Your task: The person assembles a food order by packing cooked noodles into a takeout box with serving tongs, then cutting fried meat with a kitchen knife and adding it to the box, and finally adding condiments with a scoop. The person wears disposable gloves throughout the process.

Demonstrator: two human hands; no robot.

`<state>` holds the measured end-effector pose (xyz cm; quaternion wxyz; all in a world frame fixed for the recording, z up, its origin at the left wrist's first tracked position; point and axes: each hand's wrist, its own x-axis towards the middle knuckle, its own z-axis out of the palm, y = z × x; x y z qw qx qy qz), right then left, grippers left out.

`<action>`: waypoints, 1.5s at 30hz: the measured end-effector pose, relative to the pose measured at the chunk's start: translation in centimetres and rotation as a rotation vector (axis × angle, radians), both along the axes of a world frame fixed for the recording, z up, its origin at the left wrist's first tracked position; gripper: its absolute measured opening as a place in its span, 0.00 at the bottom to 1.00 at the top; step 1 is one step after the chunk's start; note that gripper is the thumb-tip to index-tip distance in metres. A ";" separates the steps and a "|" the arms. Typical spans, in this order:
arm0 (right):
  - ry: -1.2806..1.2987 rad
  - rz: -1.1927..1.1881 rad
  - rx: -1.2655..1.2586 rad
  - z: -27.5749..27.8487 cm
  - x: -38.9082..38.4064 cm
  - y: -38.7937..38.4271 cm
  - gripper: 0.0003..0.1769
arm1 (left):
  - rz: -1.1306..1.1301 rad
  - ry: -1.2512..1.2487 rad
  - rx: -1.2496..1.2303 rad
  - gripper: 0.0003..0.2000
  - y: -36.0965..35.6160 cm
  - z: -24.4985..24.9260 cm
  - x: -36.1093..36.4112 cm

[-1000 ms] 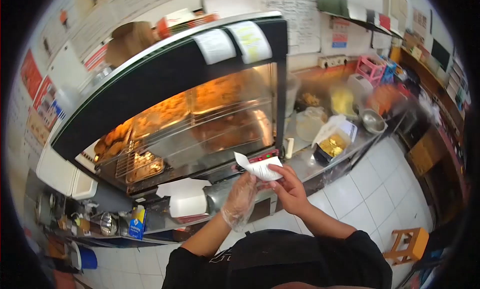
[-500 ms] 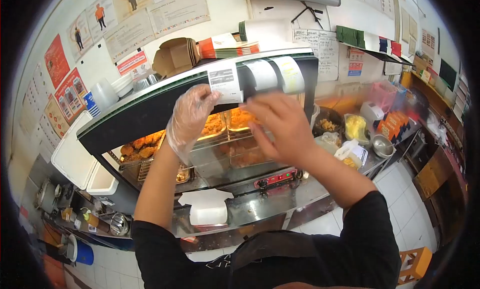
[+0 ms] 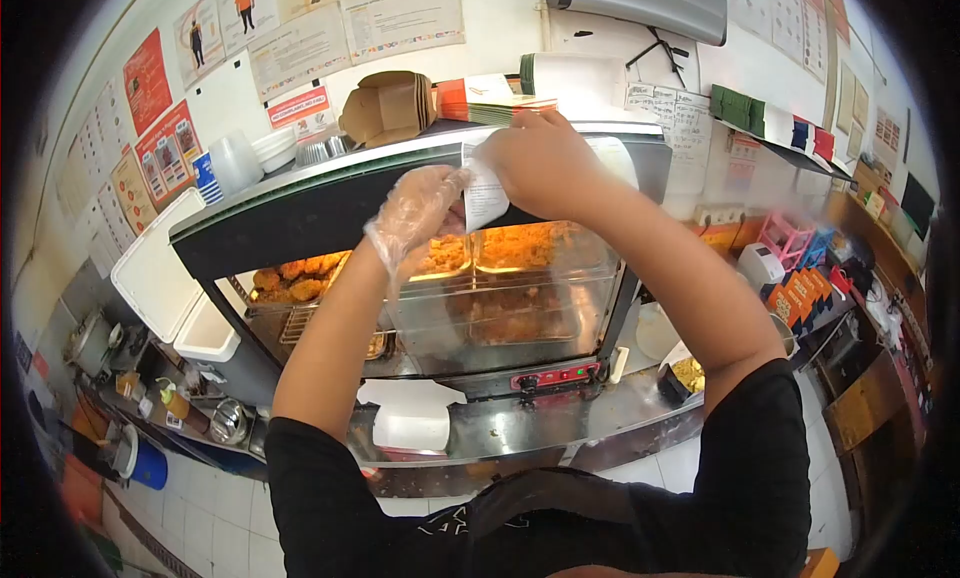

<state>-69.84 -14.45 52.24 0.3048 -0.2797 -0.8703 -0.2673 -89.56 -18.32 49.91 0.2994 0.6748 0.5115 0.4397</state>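
Observation:
My left hand (image 3: 420,213), in a clear plastic glove, is closed with its fingertips pinching the left edge of a printed paper slip (image 3: 485,200). My bare right hand (image 3: 540,163) is closed at the upper part of the same slip, its fingers partly hiding the paper. The slip hangs against the dark upper front of a glass-fronted food warmer (image 3: 290,218). Behind the glass, under my hands, lie trays of fried food (image 3: 515,248). Lower down, an open white paper box (image 3: 410,428) rests on the metal counter (image 3: 510,433).
Brown cardboard boxes (image 3: 388,110) and a stack of red-and-white packaging (image 3: 490,100) stand on top of the warmer. At left is a white cooler box (image 3: 207,328) with its lid up. A container of yellow food (image 3: 688,374) sits at right, near my forearm.
My right hand has moved left and up onto the slip, its fingers now closed. The slip has turned and looks narrower. The camera view has shifted a little.

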 end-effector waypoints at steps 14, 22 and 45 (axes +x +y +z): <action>-0.102 0.024 -0.113 0.9 -0.5 1.3 0.18 | 0.240 -0.215 0.448 0.17 -7.4 -0.4 -7.3; -0.122 -0.031 -0.083 1.7 -1.6 2.6 0.17 | 0.203 -0.084 0.338 0.16 -8.3 -4.4 -8.0; 0.049 0.123 0.193 1.2 0.3 -2.1 0.15 | 0.479 -0.475 0.119 0.17 -18.1 -24.1 -11.9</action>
